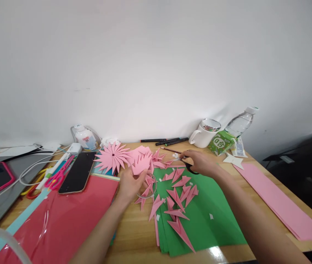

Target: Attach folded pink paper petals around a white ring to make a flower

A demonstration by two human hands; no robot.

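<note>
My left hand is closed around the near side of a roll of clear tape. Just beyond its fingertips is a jagged pink folded paper piece; whether the fingers touch it I cannot tell. My right hand grips black-handled scissors, their blades reaching left beside small white tape scraps. Several pointed pink paper pieces lie scattered over green paper sheets between my arms. A round pink pinwheel-like paper flower rests left of my left hand.
Red sheets, a black phone and pink scissors lie left. Along the wall stand a white bottle, markers, a white mug, a green box and a water bottle. Pink strips lie right.
</note>
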